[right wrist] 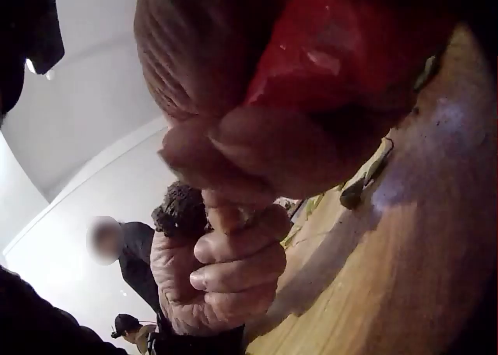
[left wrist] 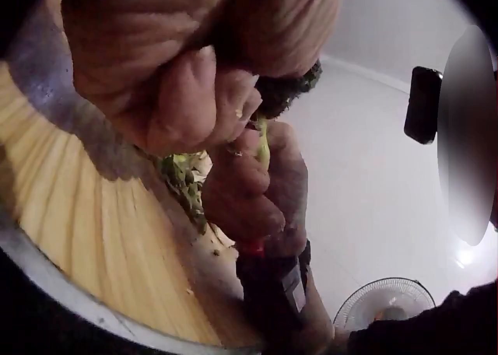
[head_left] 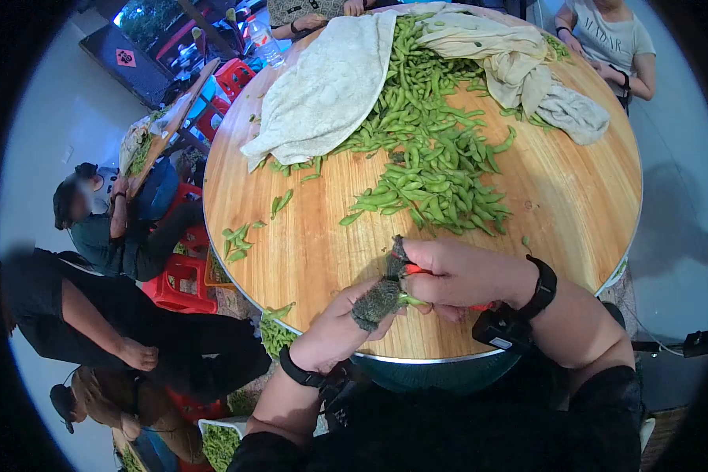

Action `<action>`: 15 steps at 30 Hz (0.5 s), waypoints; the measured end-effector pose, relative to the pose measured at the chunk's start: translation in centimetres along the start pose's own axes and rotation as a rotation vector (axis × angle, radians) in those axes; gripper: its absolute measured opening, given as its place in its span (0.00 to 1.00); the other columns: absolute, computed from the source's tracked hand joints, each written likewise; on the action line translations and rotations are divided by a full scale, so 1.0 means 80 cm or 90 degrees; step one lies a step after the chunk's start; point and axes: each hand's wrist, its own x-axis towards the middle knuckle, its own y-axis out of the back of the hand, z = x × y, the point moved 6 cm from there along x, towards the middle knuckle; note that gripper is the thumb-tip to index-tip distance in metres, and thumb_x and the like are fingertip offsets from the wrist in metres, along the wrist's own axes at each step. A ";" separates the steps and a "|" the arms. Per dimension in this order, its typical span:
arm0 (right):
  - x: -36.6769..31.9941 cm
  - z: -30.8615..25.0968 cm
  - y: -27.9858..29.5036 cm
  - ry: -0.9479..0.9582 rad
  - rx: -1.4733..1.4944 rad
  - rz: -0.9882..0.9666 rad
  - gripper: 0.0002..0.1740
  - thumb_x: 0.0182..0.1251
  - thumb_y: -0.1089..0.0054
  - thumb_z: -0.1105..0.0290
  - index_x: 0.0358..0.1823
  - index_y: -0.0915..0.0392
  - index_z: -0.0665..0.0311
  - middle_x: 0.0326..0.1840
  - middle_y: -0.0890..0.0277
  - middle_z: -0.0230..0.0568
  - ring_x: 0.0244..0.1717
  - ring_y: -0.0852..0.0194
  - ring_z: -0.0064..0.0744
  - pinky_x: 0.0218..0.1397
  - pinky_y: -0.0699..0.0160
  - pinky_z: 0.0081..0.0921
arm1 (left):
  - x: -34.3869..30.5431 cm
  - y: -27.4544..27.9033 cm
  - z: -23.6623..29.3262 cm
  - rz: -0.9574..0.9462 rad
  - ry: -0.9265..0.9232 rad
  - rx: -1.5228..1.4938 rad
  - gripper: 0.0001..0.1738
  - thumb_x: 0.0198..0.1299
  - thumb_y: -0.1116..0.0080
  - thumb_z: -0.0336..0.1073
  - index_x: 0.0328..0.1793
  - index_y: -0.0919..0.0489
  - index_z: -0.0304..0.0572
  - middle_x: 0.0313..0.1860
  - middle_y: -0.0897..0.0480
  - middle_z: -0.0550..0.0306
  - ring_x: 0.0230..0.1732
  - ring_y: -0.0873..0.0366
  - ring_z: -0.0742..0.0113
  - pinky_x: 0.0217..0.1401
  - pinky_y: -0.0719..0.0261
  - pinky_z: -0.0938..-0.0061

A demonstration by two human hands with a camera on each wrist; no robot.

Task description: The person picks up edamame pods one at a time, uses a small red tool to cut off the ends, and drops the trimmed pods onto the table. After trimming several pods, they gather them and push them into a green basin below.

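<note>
In the head view my left hand (head_left: 334, 332) and right hand (head_left: 472, 271) meet over the near edge of the round wooden table (head_left: 574, 228). A dark green, fuzzy cover (head_left: 376, 305) wraps the left thumb, and a similar dark piece (head_left: 399, 249) shows at the right hand's fingertips. Between the hands, a green soybean pod (head_left: 411, 300) is pinched by the left fingers, its end at the right fingers. The right hand grips a red plastic thing (right wrist: 334, 55), mostly hidden in the palm; its kind I cannot tell.
A heap of soybean pods (head_left: 440, 169) spreads over the table's middle, partly under a white towel (head_left: 322, 86) and a cream cloth (head_left: 519, 67). A few loose pods (head_left: 237, 242) lie at the left. People sit around, with red stools (head_left: 181, 283) and a crate of pods (head_left: 222, 444).
</note>
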 end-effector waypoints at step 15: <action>0.004 0.017 0.004 -0.060 0.080 0.020 0.08 0.59 0.53 0.73 0.40 0.36 0.63 0.22 0.34 0.30 0.16 0.34 0.18 0.18 0.34 0.18 | 0.013 -0.005 -0.002 0.022 -0.015 0.051 0.09 0.65 0.49 0.34 0.49 0.25 0.40 0.32 0.23 0.64 0.21 0.39 0.86 0.21 0.45 0.90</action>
